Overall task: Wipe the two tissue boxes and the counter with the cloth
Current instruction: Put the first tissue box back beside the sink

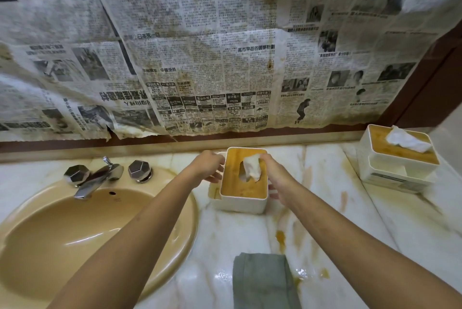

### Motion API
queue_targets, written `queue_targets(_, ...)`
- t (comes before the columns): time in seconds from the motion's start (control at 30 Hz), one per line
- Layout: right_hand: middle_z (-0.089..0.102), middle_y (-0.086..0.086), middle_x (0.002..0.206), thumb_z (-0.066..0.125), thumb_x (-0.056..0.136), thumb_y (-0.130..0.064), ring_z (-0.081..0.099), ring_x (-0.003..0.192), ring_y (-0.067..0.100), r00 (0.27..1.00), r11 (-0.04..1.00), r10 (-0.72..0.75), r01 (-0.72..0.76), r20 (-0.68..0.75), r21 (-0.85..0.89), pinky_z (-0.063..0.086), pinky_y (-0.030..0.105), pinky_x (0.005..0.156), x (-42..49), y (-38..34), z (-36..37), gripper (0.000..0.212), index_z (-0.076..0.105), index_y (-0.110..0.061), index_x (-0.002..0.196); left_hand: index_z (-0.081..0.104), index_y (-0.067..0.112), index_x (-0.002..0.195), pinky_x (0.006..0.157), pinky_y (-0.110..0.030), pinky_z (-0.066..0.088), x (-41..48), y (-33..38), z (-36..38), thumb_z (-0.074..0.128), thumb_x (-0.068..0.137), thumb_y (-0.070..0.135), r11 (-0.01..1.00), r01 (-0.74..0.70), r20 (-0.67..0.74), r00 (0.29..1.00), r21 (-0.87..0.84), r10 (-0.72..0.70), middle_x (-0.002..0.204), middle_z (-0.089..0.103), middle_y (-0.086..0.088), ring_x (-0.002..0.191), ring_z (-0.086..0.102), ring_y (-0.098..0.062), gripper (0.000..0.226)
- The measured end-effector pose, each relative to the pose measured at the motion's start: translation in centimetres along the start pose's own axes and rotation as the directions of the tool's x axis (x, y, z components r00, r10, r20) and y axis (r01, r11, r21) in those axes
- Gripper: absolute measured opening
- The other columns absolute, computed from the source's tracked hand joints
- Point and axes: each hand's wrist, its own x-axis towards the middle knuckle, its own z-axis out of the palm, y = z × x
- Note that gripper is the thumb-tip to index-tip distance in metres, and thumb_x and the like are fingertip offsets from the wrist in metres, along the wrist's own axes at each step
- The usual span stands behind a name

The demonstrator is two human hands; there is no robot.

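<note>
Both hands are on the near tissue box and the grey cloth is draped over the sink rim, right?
Not quite. In the head view the left hand and right hand do hold the near tissue box, but the grey cloth lies on the counter, nearer the person than the box.

An open strip of bare table (325, 203) is running from front edge to back edge between the nearer tissue box (243, 191) and the second tissue box (397, 161), which is occupying the back right corner. The left hand (208, 167) and right hand (276, 178) are gripping the nearer box's sides, blocking both. The grey cloth (265, 281) is covering the middle of the front edge. The basin (75, 228) and faucet (97, 178) are filling the left end.
</note>
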Motion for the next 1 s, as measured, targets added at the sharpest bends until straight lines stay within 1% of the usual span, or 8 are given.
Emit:
queue_targets(0.1, 0.070, 0.021, 0.112, 0.035, 0.100, -0.045, 0.063, 0.110, 0.035, 0.996, 0.981, -0.090, 0.088, -0.005, -0.175, 0.046, 0.042, 0.101, 1.9, -1.7, 0.3, 0.053, 0.065, -0.004, 0.116, 0.060, -0.004, 0.101, 0.060, -0.031, 0.056, -0.3, -0.5, -0.3, 0.048, 0.095, 0.010, 0.990, 0.061, 0.011, 0.998, -0.129, -0.060, 0.093, 0.064, -0.018, 0.064, 0.068, -0.025, 0.019)
queue_targets(0.2, 0.071, 0.014, 0.111, 0.038, 0.099, -0.045, 0.064, 0.108, 0.031, 0.985, 0.931, -0.169, 0.173, 0.043, -0.323, 0.046, 0.042, 0.102, 3.9, -2.4, 0.3, 0.047, 0.068, -0.010, 0.112, 0.063, -0.002, 0.102, 0.060, -0.029, 0.056, -0.7, -1.0, -1.1, 0.049, 0.095, 0.013, 0.983, 0.098, 0.038, 0.995, -0.158, -0.093, 0.088, 0.072, -0.016, 0.065, 0.071, -0.024, 0.021)
queue_targets(0.33, 0.063, 0.004, 0.127, 0.045, 0.100, -0.038, 0.056, 0.123, 0.028, 0.964, 0.909, -0.230, 0.261, 0.130, -0.325, 0.041, 0.039, 0.103, 5.5, -2.5, -0.3, 0.033, 0.066, -0.018, 0.114, 0.069, 0.008, 0.094, 0.062, -0.025, 0.047, -0.7, -1.7, -2.6, 0.050, 0.094, 0.022, 0.993, 0.120, -0.051, 0.992, 0.014, -0.119, 0.084, 0.073, -0.006, 0.065, 0.065, -0.018, 0.024)
queue_targets(0.43, 0.056, 0.008, 0.137, 0.043, 0.096, -0.048, 0.053, 0.124, 0.030, 0.949, 0.830, -0.289, 0.184, -0.124, -0.526, 0.042, 0.039, 0.101, 5.2, -1.9, -1.3, 0.047, 0.053, -0.022, 0.134, 0.071, 0.010, 0.101, 0.067, -0.029, 0.045, 0.4, -2.3, -3.3, 0.052, 0.096, 0.023, 0.996, -0.032, -0.180, 0.983, 0.085, 0.047, 0.094, 0.067, -0.003, 0.080, 0.059, -0.019, 0.024)
queue_targets(0.5, 0.059, 0.013, 0.131, 0.038, 0.094, -0.058, 0.059, 0.113, 0.033, 0.963, 0.793, -0.225, 0.091, -0.150, -0.603, 0.047, 0.040, 0.092, 4.3, -1.0, -1.6, 0.059, 0.041, -0.021, 0.140, 0.067, 0.014, 0.115, 0.079, -0.031, 0.044, 0.8, -2.3, -3.4, 0.050, 0.100, 0.027, 0.990, -0.117, -0.161, 0.978, 0.084, 0.129, 0.110, 0.063, 0.000, 0.100, 0.057, -0.019, 0.026)
queue_targets(0.63, 0.064, 0.016, 0.107, 0.033, 0.093, -0.069, 0.069, 0.081, 0.028, 0.996, 0.914, 0.079, -0.055, 0.043, -0.402, 0.055, 0.035, 0.070, 1.9, 0.3, -1.0, 0.068, 0.035, -0.018, 0.136, 0.060, 0.016, 0.132, 0.090, -0.029, 0.037, 1.1, -2.3, -3.2, 0.044, 0.103, 0.034, 0.991, -0.127, -0.075, 0.989, 0.028, 0.129, 0.125, 0.058, 0.002, 0.114, 0.052, -0.017, 0.037)
queue_targets(0.83, 0.060, 0.006, 0.101, 0.041, 0.092, -0.061, 0.065, 0.078, 0.026, 1.000, 0.979, 0.018, -0.022, -0.021, -0.201, 0.050, 0.031, 0.067, 2.6, 0.0, 0.7, 0.077, 0.004, -0.037, 0.155, 0.067, 0.020, 0.105, 0.079, -0.031, 0.035, 1.0, -3.1, -4.2, 0.041, 0.103, 0.037, 0.994, -0.113, -0.115, 0.987, 0.008, 0.113, 0.104, 0.061, -0.001, 0.089, 0.052, -0.014, 0.031)
queue_targets(1.0, 0.061, 0.009, 0.104, 0.041, 0.097, -0.045, 0.061, 0.077, 0.025, 0.997, 0.990, -0.007, -0.004, -0.080, -0.143, 0.045, 0.031, 0.066, 3.7, -0.9, 1.8, 0.057, 0.028, -0.020, 0.146, 0.069, 0.029, 0.089, 0.063, -0.026, 0.035, 0.3, -4.4, -4.9, 0.042, 0.100, 0.038, 0.997, -0.070, -0.110, 0.992, -0.033, 0.066, 0.089, 0.061, 0.005, 0.079, 0.051, -0.011, 0.031)
